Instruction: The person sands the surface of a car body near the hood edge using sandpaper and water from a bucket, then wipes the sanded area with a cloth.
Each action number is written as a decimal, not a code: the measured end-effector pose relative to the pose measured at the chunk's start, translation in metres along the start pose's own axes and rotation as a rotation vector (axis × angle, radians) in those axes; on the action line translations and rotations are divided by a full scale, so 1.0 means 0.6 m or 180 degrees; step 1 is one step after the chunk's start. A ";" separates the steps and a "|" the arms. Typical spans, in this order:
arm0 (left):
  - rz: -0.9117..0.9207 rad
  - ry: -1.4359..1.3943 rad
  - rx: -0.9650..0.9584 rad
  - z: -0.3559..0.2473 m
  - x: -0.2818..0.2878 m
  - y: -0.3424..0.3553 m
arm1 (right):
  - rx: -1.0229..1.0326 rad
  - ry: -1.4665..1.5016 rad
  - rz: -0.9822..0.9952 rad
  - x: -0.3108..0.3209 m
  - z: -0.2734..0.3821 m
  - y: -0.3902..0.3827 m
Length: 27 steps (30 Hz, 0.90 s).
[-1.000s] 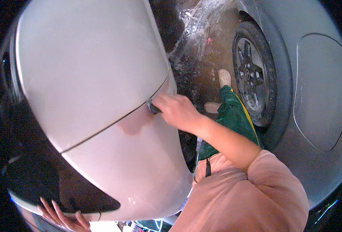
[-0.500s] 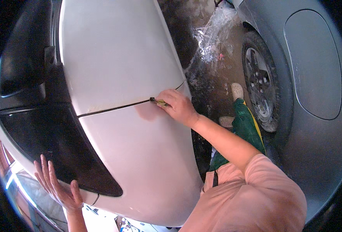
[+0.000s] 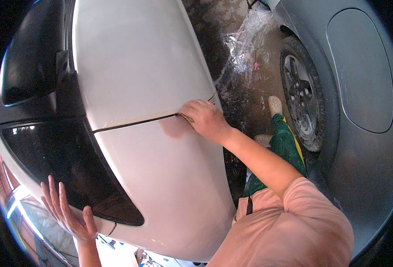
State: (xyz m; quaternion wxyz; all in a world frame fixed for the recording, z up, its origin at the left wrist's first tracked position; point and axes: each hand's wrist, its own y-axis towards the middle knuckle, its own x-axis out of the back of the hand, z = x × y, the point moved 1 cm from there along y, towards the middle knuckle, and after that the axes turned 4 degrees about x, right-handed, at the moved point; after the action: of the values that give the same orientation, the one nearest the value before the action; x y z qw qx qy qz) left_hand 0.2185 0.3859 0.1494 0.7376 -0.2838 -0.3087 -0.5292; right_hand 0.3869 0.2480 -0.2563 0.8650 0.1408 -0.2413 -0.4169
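Observation:
My right hand (image 3: 206,120) is closed around a small folded piece of sandpaper (image 3: 186,118), mostly hidden under the fingers. Its edge sits at the narrow dark seam (image 3: 136,122) between two panels of a dull white car body (image 3: 169,164). A faint pinkish reflection of the hand shows on the panel below. On the left, my left hand (image 3: 69,213) has its fingers spread, empty, at the roof edge beside the dark side window (image 3: 58,164). Whether its palm presses on the car cannot be told.
A black side mirror (image 3: 29,58) juts out at the upper left. To the right stands a grey car (image 3: 361,155) with a dusty wheel (image 3: 301,93). Crumpled clear plastic film (image 3: 245,44) lies on the wet, dirty floor between the cars, near my pale clog (image 3: 275,105).
My right hand has turned slightly over the sandpaper, so less of it shows at the seam. The left hand stays nearly where it was; the whole view has shifted a little.

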 end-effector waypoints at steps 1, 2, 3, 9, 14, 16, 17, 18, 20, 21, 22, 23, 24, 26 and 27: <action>0.0008 0.0014 0.0001 -0.001 0.001 0.001 | -0.0030 0.0070 0.0004 0.000 0.001 0.000; -0.0004 -0.0003 0.0014 0.001 0.000 0.000 | -0.0051 0.0129 0.0017 -0.001 0.004 0.002; -0.0015 -0.0020 0.0027 0.003 -0.001 -0.002 | -0.0072 0.0187 0.0028 -0.001 0.009 0.004; -0.0038 -0.0057 0.0035 0.002 -0.002 -0.003 | -0.0061 0.0181 -0.0345 -0.013 0.037 0.022; -0.0041 -0.0074 0.0042 0.003 -0.002 -0.004 | 0.0157 -0.0117 -0.0340 -0.016 0.031 0.014; -0.0053 -0.0093 0.0057 0.002 -0.003 -0.003 | 0.0246 -0.0022 -0.0410 -0.024 0.051 0.031; -0.0065 -0.0083 0.0068 0.002 -0.005 -0.003 | 0.0253 0.0063 -0.0457 -0.019 0.083 0.057; -0.0057 -0.0074 0.0065 0.003 -0.005 -0.004 | 0.0236 0.0156 -0.0499 -0.015 0.104 0.068; -0.0042 -0.0054 0.0061 0.004 -0.006 -0.003 | 0.0236 0.0093 -0.0311 -0.013 0.108 0.070; -0.0034 -0.0043 0.0062 0.003 -0.006 -0.003 | 0.0248 0.0056 -0.0223 -0.014 0.105 0.072; -0.0025 -0.0030 0.0066 0.005 -0.006 -0.004 | 0.0258 -0.0001 -0.0220 -0.016 0.091 0.064; -0.0017 0.0001 0.0079 0.008 -0.006 -0.009 | 0.0281 -0.0056 -0.0216 -0.017 0.064 0.043; -0.0014 0.0036 0.0066 0.010 -0.003 -0.006 | 0.0285 -0.0116 -0.0232 -0.015 0.032 0.025; 0.0056 0.0048 0.0087 0.010 0.001 -0.002 | 0.0002 -0.0090 -0.0150 -0.014 -0.027 -0.013; 0.0052 0.0032 0.0102 0.009 0.003 -0.001 | -0.0157 -0.0061 -0.0095 -0.017 -0.047 -0.026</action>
State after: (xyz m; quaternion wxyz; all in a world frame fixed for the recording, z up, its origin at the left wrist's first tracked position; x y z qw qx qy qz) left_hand 0.2177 0.3889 0.1544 0.7479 -0.2719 -0.3111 -0.5195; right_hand 0.3862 0.2480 -0.2899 0.8595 0.1191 -0.2371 -0.4369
